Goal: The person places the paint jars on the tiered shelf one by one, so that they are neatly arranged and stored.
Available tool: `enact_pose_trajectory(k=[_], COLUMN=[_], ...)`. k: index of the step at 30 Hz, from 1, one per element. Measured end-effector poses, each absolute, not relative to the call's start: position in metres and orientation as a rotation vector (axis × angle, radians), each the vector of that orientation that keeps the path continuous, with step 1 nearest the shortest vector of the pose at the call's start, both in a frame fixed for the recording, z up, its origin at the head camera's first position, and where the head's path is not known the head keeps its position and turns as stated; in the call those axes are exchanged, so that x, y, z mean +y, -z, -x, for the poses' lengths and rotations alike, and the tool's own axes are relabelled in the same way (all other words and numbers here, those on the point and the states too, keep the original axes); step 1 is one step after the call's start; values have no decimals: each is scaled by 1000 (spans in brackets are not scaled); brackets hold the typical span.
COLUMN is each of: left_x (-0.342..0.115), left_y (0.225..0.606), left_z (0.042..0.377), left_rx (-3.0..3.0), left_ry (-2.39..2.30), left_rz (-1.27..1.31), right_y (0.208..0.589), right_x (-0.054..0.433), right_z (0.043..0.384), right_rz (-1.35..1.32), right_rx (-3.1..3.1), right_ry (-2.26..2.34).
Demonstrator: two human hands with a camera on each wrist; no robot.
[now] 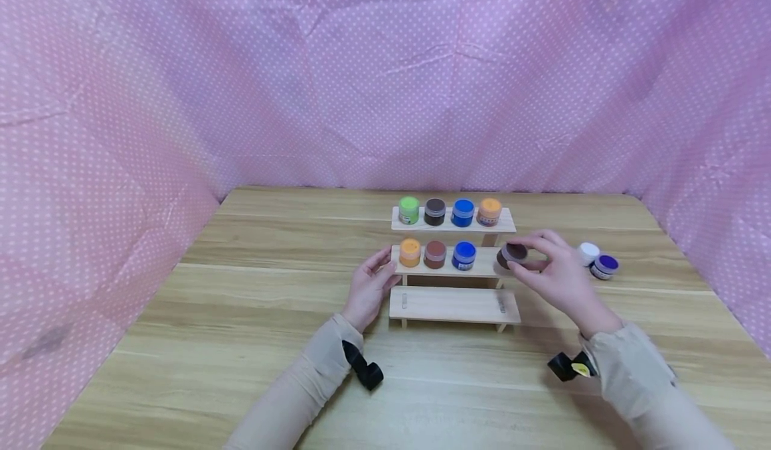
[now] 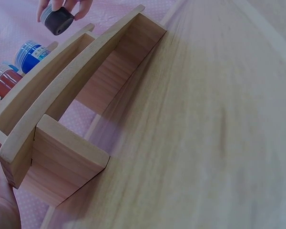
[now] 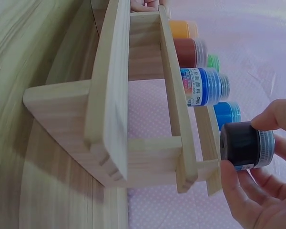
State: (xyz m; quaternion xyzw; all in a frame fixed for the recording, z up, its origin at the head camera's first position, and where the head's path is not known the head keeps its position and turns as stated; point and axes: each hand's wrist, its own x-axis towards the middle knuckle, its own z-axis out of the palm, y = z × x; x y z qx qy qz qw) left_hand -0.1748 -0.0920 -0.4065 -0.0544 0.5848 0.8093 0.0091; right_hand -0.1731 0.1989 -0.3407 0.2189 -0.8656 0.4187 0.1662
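Observation:
My right hand [image 1: 561, 274] pinches a dark brown paint jar [image 1: 512, 256] between thumb and fingers, tilted, at the right end of the middle step. In the right wrist view this dark jar [image 3: 243, 145] is off the wood, its clear lid turned away from the rack. My left hand [image 1: 369, 290] grips the left end of the stepped wooden rack [image 1: 454, 305] at its middle step. On that step stand an orange jar [image 1: 410, 253], a reddish-brown jar [image 1: 435, 254] and a blue jar [image 1: 464, 256]. The lowest step holds nothing.
The top step carries a green jar [image 1: 409, 210], a dark jar [image 1: 435, 212], a blue jar [image 1: 463, 213] and a light orange jar [image 1: 489, 212]. Right of the rack, a white jar [image 1: 588, 254] and a purple jar [image 1: 604, 266] sit on the table [image 1: 241, 316]. Pink dotted cloth [image 1: 385, 88] hangs behind.

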Motion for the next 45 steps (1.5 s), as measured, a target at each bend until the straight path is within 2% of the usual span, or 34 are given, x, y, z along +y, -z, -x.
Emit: enact_pose_trajectory(k=[45], left_x=[-93], left_y=[407], left_z=[176], left_rx=[1807], left_ry=[-2532], left_rz=[174], right_y=[350], right_x=[173], right_z=[187], right_rz=[-636], right_rx=[-2695], right_ry=[-1122])
